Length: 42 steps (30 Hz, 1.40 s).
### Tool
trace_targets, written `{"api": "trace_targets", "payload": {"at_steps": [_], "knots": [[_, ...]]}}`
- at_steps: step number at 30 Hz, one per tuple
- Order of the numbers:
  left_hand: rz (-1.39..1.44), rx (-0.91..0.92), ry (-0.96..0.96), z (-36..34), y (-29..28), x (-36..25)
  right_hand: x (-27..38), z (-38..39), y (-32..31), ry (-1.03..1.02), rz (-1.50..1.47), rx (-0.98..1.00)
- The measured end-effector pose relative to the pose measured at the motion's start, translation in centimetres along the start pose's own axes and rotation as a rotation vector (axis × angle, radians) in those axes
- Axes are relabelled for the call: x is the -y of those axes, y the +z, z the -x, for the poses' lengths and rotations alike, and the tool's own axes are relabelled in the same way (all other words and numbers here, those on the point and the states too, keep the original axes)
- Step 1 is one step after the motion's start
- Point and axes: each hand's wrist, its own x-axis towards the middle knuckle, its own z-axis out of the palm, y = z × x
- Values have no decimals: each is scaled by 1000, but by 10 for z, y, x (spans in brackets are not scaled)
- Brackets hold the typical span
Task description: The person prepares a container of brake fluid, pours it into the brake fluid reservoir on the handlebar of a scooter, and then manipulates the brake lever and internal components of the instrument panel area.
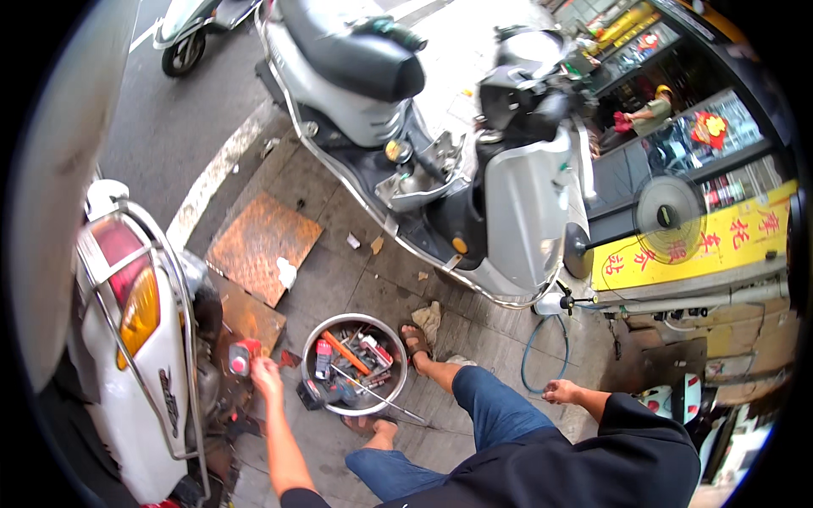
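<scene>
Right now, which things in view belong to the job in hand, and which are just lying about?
Likely in use:
red-and-grey item (type unclear), in the left hand's grip
round silver metal basin of mixed tools
white scooter beside that hand

Apparently just lying about:
crumpled beige cloth
looped blue hose
rusty square metal plate

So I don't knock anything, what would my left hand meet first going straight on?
Your left hand, holding a red container, points toward the nearer rusty plate, which looks first in that line. The plate lies on the ground and depth is unclear, so the hand might pass above it.
</scene>
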Motion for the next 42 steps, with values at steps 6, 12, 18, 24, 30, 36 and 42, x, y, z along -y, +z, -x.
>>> {"api": "trace_targets", "payload": {"at_steps": [6, 12, 18, 24, 30, 36, 42], "knots": [[366, 444, -480, 123, 31, -161, 139, -18, 12, -572, 117, -156], [794, 1056, -577, 106, 36, -385, 318, 100, -9, -1535, -9, -474], [1301, 1027, -763, 73, 10, -561, 346, 135, -92, -1966, -108, -634], [1420, 1031, -766, 58, -37, -552, 328, 122, -141, -1522, -232, -474], [1479, 690, -552, 11, -94, -513, 316, 109, -184, -1247, -534, -342], [1564, 561, -459, -89, -114, -487, 378, 156, -238, -1215, -563, -197], [1455, 626, -339, -213, -111, -470, 406, 158, -259, -1203, -686, -161]]}}
